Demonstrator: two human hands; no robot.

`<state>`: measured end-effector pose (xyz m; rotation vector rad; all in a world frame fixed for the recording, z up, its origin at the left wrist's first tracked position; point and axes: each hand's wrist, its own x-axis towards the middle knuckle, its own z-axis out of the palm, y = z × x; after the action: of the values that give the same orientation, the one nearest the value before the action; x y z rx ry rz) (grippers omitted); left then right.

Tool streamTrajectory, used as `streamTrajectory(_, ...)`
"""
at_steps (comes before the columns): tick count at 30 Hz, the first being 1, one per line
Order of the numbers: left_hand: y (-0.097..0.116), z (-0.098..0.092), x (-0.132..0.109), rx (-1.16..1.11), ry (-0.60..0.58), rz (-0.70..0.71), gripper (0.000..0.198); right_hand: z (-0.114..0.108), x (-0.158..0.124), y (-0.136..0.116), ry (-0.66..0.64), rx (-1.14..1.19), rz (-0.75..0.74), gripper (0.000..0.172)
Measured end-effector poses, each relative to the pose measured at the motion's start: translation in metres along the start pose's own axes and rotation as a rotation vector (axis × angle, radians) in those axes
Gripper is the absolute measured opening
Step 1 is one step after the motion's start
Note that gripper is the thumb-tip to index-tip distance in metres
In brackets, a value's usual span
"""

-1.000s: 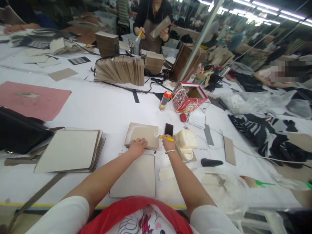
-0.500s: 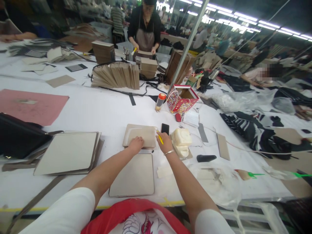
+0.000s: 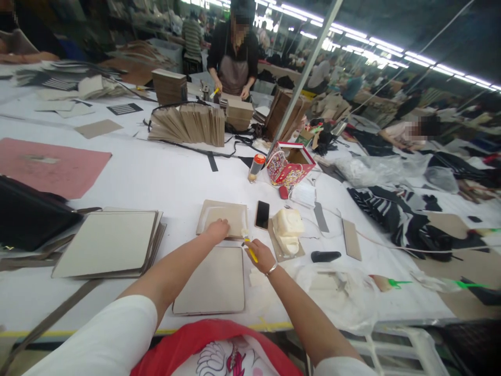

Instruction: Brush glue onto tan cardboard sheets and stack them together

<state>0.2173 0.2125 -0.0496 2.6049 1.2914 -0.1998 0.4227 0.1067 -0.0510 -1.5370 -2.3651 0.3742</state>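
A stack of brown-grey rectangular panels [image 3: 237, 213] lies in front of me, with a whitish wet band along the top panel's edges. My left hand [image 3: 218, 228] rests on the top panel, its fingers laid on the surface and holding nothing. In my right hand [image 3: 260, 254] is a yellow-handled brush [image 3: 252, 254], whose pale bristles touch the panel's right edge near the lower corner. Closer to my body lies a grey panel [image 3: 211, 282] with rounded corners. Right of the brush, a cream-coated container [image 3: 289, 224] sits on a piece of board.
A phone [image 3: 262, 214] lies beside the panels. To the left are a panel stack [image 3: 107, 243] and a black bag [image 3: 31, 214]. Beyond stand a red-lidded bottle [image 3: 257, 168], a red paper bag [image 3: 290, 169] and a slanted pole [image 3: 303, 81]. Across the table, a co-worker [image 3: 234, 57] handles panels.
My right hand has drawn the brush down the panel's right edge, toward me. My left hand stays on the panel. The view has shifted slightly.
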Motion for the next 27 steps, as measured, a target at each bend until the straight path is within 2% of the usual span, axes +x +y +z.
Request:
streamTrajectory(3,0.002,-0.001,-0.002,-0.001,-0.003,0.024,0.019,-0.008,-0.020,-0.015,0.129,0.161,0.099,0.032)
streamTrajectory(7,0.005,-0.011,-0.014,-0.011,0.056,0.043,0.020,-0.025,-0.036,-0.029,0.348,0.484,0.346,0.042)
streamTrajectory(9,0.007,-0.022,-0.027,-0.090,0.220,-0.013,0.021,-0.030,-0.040,-0.034,0.390,0.605,0.435,0.046)
streamTrajectory(11,0.009,-0.036,-0.044,-0.289,0.470,-0.156,0.017,-0.029,-0.037,-0.038,0.389,0.645,0.462,0.043)
streamTrajectory(13,0.014,-0.048,-0.062,-0.621,0.700,-0.346,0.012,-0.022,-0.029,-0.045,0.355,0.626,0.470,0.035)
streamTrajectory(15,0.022,-0.055,-0.080,-1.059,0.833,-0.469,0.019,-0.013,-0.019,-0.053,0.328,0.584,0.496,0.028)
streamTrajectory(18,0.041,-0.054,-0.106,-1.684,0.845,-0.431,0.035,0.001,-0.008,-0.064,0.364,0.542,0.542,0.021)
streamTrajectory(20,0.053,-0.045,-0.121,-1.916,0.800,-0.404,0.040,0.007,-0.007,-0.067,0.434,0.533,0.531,0.018)
streamTrajectory(23,0.064,-0.025,-0.142,-2.026,0.769,-0.468,0.042,0.014,-0.015,-0.069,0.508,0.627,0.517,0.019)
streamTrajectory(27,0.069,0.004,-0.164,-2.073,0.765,-0.564,0.044,0.020,-0.031,-0.077,0.535,0.995,0.648,0.024)
